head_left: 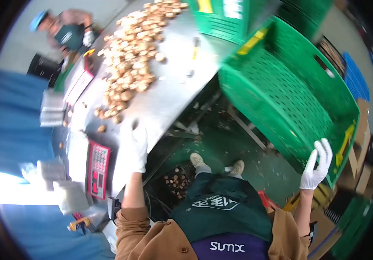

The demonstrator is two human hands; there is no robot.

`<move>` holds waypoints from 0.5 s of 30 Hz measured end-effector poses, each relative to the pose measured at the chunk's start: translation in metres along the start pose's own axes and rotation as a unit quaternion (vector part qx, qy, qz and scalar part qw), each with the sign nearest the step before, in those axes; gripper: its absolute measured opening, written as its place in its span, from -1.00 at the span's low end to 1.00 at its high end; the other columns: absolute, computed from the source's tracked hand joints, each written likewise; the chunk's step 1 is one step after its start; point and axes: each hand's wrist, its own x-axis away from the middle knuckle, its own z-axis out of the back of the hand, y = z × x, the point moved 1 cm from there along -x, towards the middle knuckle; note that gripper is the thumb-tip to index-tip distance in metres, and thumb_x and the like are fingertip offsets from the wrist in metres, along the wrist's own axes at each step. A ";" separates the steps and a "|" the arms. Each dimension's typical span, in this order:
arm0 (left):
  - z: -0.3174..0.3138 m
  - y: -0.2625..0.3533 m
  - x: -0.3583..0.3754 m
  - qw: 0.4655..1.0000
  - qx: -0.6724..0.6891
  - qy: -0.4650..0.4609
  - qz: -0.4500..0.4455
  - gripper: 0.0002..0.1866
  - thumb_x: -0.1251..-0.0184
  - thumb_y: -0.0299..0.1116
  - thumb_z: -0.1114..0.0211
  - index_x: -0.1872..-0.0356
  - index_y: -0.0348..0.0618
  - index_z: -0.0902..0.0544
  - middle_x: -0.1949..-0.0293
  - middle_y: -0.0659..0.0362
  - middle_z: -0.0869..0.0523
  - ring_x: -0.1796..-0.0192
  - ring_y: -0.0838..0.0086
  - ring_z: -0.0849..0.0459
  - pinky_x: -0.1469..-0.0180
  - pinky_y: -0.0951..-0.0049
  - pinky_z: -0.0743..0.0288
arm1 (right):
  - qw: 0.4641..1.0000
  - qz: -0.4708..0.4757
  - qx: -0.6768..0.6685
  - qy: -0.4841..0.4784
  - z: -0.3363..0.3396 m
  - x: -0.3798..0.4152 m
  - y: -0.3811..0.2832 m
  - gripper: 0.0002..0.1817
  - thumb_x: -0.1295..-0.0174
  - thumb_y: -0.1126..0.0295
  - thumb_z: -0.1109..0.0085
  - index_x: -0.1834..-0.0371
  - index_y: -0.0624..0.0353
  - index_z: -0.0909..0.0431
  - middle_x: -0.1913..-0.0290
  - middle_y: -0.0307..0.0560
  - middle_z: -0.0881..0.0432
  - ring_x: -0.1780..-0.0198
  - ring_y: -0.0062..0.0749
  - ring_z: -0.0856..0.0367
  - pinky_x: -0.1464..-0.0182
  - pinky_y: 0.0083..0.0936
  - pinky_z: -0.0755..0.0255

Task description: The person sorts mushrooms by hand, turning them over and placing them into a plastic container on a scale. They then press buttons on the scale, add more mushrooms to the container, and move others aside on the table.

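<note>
My left hand (pixel 137 146), in a white glove, is over the near edge of the metal table (pixel 175 93), just below a long pile of brown-capped mushrooms (pixel 130 65). Glare and motion smear its fingers, and a dark spot shows by the fingertips; I cannot make out whether anything is held. On the other side, my right hand (pixel 317 168), gloved in white too, is at the near end of a large green plastic crate (pixel 255 102). Its thumb and fingers are apart, with nothing visible between them. Only perforated floor shows inside the crate.
A red scale (pixel 97 170) stands left of my left hand, beside stacked clear plastic trays (pixel 71 197). Another green crate (pixel 223 21) sits at the table's far end. A co-worker (pixel 67 32) is at the far left. A dark crate (pixel 175 184) with mushroom pieces lies below the table.
</note>
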 end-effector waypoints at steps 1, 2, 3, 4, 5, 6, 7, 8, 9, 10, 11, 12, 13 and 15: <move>0.013 0.005 0.018 0.999 -0.018 0.022 -0.021 -0.61 -0.33 -0.38 -0.29 -0.14 -0.27 -0.51 -0.08 -0.13 -0.59 -0.17 0.03 -0.56 -0.29 0.19 -0.38 | 0.998 0.022 -0.040 -0.031 -0.017 -0.002 -0.001 -0.76 -0.29 0.65 -0.05 0.03 0.29 -0.61 -0.17 0.10 -0.54 -0.21 -0.08 -0.52 -0.29 -0.27 -0.35; 0.023 0.017 0.036 0.999 -0.014 0.042 -0.010 -0.66 -0.32 -0.40 -0.30 -0.07 -0.27 -0.55 -0.01 -0.12 -0.62 -0.10 0.02 -0.59 -0.22 0.20 -0.43 | 0.992 0.045 -0.104 -0.058 -0.034 -0.006 -0.002 -0.78 -0.26 0.66 -0.05 0.08 0.29 -0.61 -0.14 0.10 -0.55 -0.20 -0.08 -0.52 -0.28 -0.27 -0.36; -0.001 -0.055 0.052 0.994 0.065 0.034 0.081 -0.70 -0.26 -0.49 -0.33 -0.02 -0.24 -0.62 0.06 -0.04 -0.68 -0.05 0.12 -0.65 -0.16 0.24 -0.48 | 0.988 0.095 -0.067 -0.100 -0.055 -0.017 -0.080 -0.80 -0.25 0.66 -0.06 0.12 0.27 -0.62 -0.11 0.09 -0.57 -0.17 -0.10 -0.54 -0.27 -0.29 -0.37; 0.020 -0.071 0.056 0.994 0.057 0.042 0.082 -0.72 -0.25 -0.50 -0.33 0.00 -0.23 -0.62 0.07 -0.03 -0.69 -0.03 0.12 -0.65 -0.14 0.24 -0.49 | 0.980 0.107 -0.110 -0.126 -0.087 -0.015 -0.115 -0.81 -0.25 0.65 -0.06 0.14 0.26 -0.62 -0.09 0.08 -0.57 -0.16 -0.11 -0.55 -0.26 -0.30 -0.38; 0.044 -0.088 0.057 0.995 0.046 0.049 0.079 -0.73 -0.24 -0.51 -0.33 0.03 -0.22 -0.63 0.08 -0.01 -0.69 -0.02 0.11 -0.65 -0.13 0.25 -0.49 | 0.969 0.116 -0.154 -0.152 -0.115 -0.011 -0.154 -0.82 -0.24 0.65 -0.06 0.16 0.26 -0.63 -0.08 0.06 -0.58 -0.14 -0.13 -0.56 -0.24 -0.32 -0.40; 0.064 -0.108 0.061 0.995 0.025 0.065 0.076 -0.74 -0.23 -0.52 -0.33 0.04 -0.21 -0.64 0.09 -0.01 -0.69 -0.01 0.11 -0.66 -0.12 0.25 -0.50 | 0.960 0.115 -0.196 -0.166 -0.139 -0.007 -0.193 -0.83 -0.25 0.65 -0.07 0.19 0.25 -0.63 -0.05 0.04 -0.59 -0.09 -0.15 -0.59 -0.20 -0.36 -0.43; 0.072 -0.122 0.070 0.994 0.017 0.075 0.082 -0.74 -0.22 -0.53 -0.34 0.05 -0.20 -0.64 0.10 0.00 -0.70 0.01 0.11 -0.66 -0.11 0.26 -0.51 | 0.948 0.135 -0.221 -0.185 -0.157 -0.004 -0.220 -0.83 -0.24 0.64 -0.09 0.18 0.23 -0.63 -0.03 0.03 -0.60 -0.05 -0.14 -0.61 -0.16 -0.37 -0.45; 0.082 -0.134 0.077 0.990 0.008 0.089 0.106 -0.74 -0.20 -0.56 -0.34 0.06 -0.19 -0.65 0.11 0.03 -0.71 0.03 0.16 -0.68 -0.09 0.28 -0.53 | 0.935 0.149 -0.242 -0.211 -0.174 0.002 -0.243 -0.84 -0.24 0.64 -0.09 0.18 0.23 -0.63 -0.02 0.03 -0.61 -0.04 -0.14 -0.62 -0.15 -0.36 -0.46; 0.091 -0.147 0.083 0.987 0.009 0.104 0.125 -0.73 -0.19 -0.57 -0.34 0.07 -0.18 -0.64 0.13 0.04 -0.71 0.04 0.17 -0.68 -0.07 0.29 -0.54 | 0.921 0.164 -0.262 -0.236 -0.191 0.006 -0.263 -0.84 -0.24 0.64 -0.10 0.18 0.22 -0.62 0.00 0.03 -0.62 -0.03 -0.13 -0.62 -0.14 -0.36 -0.46; 0.099 -0.159 0.088 0.982 0.008 0.120 0.144 -0.72 -0.17 -0.59 -0.34 0.07 -0.17 -0.64 0.14 0.05 -0.71 0.06 0.17 -0.68 -0.05 0.30 -0.54 | 0.912 0.193 -0.263 -0.250 -0.205 0.011 -0.280 -0.85 -0.25 0.62 -0.11 0.17 0.22 -0.62 0.02 0.04 -0.63 -0.02 -0.12 -0.63 -0.13 -0.35 -0.47; 0.106 -0.171 0.093 0.977 0.006 0.139 0.161 -0.71 -0.16 -0.60 -0.34 0.07 -0.16 -0.63 0.16 0.05 -0.71 0.07 0.18 -0.68 -0.03 0.31 -0.55 | 0.898 0.198 -0.276 -0.280 -0.217 0.013 -0.297 -0.87 -0.25 0.60 -0.13 0.18 0.23 -0.62 0.04 0.04 -0.64 -0.02 -0.11 -0.63 -0.12 -0.34 -0.48; 0.113 -0.183 0.098 0.967 0.028 0.163 0.193 -0.72 -0.15 -0.63 -0.33 0.09 -0.17 -0.64 0.16 0.07 -0.71 0.07 0.20 -0.68 -0.03 0.32 -0.56 | 0.890 0.210 -0.270 -0.301 -0.228 0.017 -0.309 -0.88 -0.26 0.59 -0.13 0.18 0.24 -0.62 0.05 0.04 -0.64 -0.01 -0.11 -0.63 -0.12 -0.34 -0.48; 0.124 -0.191 0.099 0.962 0.014 0.176 0.210 -0.76 -0.18 -0.65 -0.30 0.12 -0.23 -0.67 0.14 0.06 -0.71 0.09 0.28 -0.70 -0.01 0.39 -0.58 | 0.881 0.223 -0.264 -0.322 -0.241 0.021 -0.318 -0.89 -0.27 0.57 -0.13 0.19 0.25 -0.62 0.05 0.04 -0.64 0.00 -0.11 -0.64 -0.12 -0.34 -0.48; 0.141 -0.204 0.098 0.953 -0.033 0.219 0.206 -0.75 -0.17 -0.67 -0.30 0.12 -0.22 -0.67 0.15 0.05 -0.71 0.12 0.28 -0.70 0.02 0.38 -0.59 | 0.870 0.232 -0.252 -0.354 -0.263 0.029 -0.330 -0.90 -0.29 0.53 -0.15 0.20 0.27 -0.63 0.05 0.05 -0.64 0.00 -0.11 -0.63 -0.12 -0.32 -0.48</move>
